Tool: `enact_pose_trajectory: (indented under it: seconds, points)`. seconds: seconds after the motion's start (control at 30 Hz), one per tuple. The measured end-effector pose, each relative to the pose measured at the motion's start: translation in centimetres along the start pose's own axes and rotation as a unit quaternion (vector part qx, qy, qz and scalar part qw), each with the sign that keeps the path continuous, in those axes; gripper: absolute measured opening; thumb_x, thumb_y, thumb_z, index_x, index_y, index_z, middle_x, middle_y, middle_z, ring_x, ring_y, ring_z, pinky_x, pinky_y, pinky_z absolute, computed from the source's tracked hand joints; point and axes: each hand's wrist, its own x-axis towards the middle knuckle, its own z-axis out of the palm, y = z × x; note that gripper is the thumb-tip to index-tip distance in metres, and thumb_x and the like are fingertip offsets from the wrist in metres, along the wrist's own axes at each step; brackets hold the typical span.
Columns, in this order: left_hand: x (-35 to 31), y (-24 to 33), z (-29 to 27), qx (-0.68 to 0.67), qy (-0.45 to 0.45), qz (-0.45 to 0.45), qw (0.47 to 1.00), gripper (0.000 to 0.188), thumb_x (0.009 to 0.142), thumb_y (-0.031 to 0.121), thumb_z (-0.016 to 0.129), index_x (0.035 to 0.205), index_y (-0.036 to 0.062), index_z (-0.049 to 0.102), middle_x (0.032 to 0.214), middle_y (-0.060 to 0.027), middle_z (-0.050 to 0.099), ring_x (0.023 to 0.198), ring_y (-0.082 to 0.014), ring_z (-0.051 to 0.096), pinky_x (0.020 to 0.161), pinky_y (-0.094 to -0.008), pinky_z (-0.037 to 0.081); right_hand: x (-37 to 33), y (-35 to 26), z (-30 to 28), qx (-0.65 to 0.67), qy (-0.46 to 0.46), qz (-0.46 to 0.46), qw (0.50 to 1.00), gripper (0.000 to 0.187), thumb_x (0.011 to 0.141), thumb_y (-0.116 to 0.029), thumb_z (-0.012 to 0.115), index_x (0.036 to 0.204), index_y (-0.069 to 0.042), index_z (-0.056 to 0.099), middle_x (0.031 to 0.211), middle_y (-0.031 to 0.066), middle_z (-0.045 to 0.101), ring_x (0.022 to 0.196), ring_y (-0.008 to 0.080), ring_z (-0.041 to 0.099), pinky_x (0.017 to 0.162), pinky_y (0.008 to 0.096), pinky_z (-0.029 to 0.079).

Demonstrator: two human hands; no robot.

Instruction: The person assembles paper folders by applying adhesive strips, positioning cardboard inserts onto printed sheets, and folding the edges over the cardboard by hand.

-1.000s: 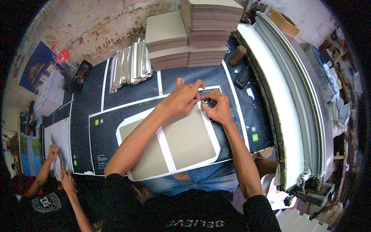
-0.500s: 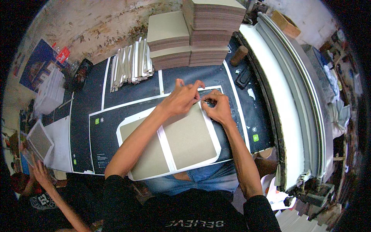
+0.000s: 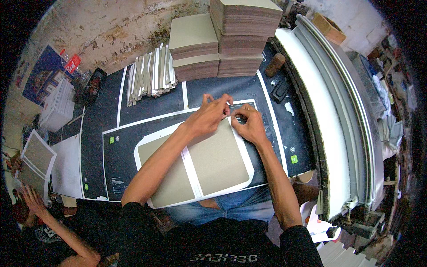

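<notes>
Tabletop [image 3: 218, 91] shows a dark open band between the cover [image 3: 220, 162] and the stacks of board [image 3: 242, 29], and another on the right before the long grey-white machine [image 3: 331, 115]; the cover's near edge lies by the tabletop's front edge, near the person's jeans [image 3: 242, 200]; the cover is two grey-brown boards on white paper, a white strip between them, its corners cut off; its long axis runs left to right, the right end slanting away; the left hand [image 3: 210, 116] bends its fingers at the far right corner; the right hand [image 3: 249, 125] curls thumb and forefinger together there; whether either pinches paper, I cannot tell.
</notes>
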Motion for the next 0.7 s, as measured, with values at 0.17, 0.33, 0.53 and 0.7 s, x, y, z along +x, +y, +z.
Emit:
enact_pose_trajectory:
  seconds: [0.17, 0.33, 0.53, 0.7]
  points:
    - [-0.5, 0.0, -0.2, 0.0, 0.011, 0.018, 1.0, 0.036, 0.095, -0.002, 0.055, 0.128, 0.0087, 0.044, 0.099, -0.0089, 0.066, 0.097, -0.0266, 0.062, 0.098, -0.0472, 0.03, 0.0, 0.2, 0.0, 0.013, 0.004, -0.003, 1.0, 0.016, 0.077, -0.012, 0.072, 0.086, 0.001, 0.073, 0.084, 0.0157, 0.066, 0.079, 0.0305, 0.066, 0.074, 0.0381, 0.053]
    - [-1.1, 0.2, -0.5, 0.033, -0.001, 0.001, 0.999, 0.046, 0.095, 0.0, 0.055, 0.138, 0.0074, 0.043, 0.104, -0.0087, 0.067, 0.113, -0.0266, 0.06, 0.104, -0.052, 0.03, 0.1, 0.5, -0.1, 0.015, 0.01, -0.016, 1.0, 0.018, 0.078, -0.011, 0.07, 0.092, -0.001, 0.075, 0.087, 0.016, 0.069, 0.077, 0.0286, 0.067, 0.071, 0.0368, 0.054]
    - [-2.4, 1.0, -1.1, 0.075, -0.032, -0.006, 0.997, 0.061, 0.097, 0.029, 0.063, 0.148, 0.0071, 0.038, 0.122, -0.0107, 0.068, 0.125, -0.0304, 0.054, 0.112, -0.0549, 0.028, -0.1, 0.6, 0.3, 0.033, 0.052, -0.018, 0.998, 0.024, 0.077, -0.006, 0.066, 0.098, -0.002, 0.076, 0.082, 0.0089, 0.068, 0.067, 0.0163, 0.057, 0.064, 0.0294, 0.048]
    - [-4.1, -0.2, -0.7, 0.187, -0.045, 0.058, 0.98, 0.071, 0.095, 0.054, 0.062, 0.147, 0.0078, 0.044, 0.132, -0.0098, 0.063, 0.127, -0.0301, 0.052, 0.112, -0.0535, 0.03, -0.1, 0.8, 0.4, 0.031, 0.063, -0.006, 0.998, 0.032, 0.078, -0.003, 0.065, 0.11, -0.003, 0.073, 0.091, 0.0088, 0.069, 0.069, 0.0146, 0.057, 0.065, 0.0283, 0.048]
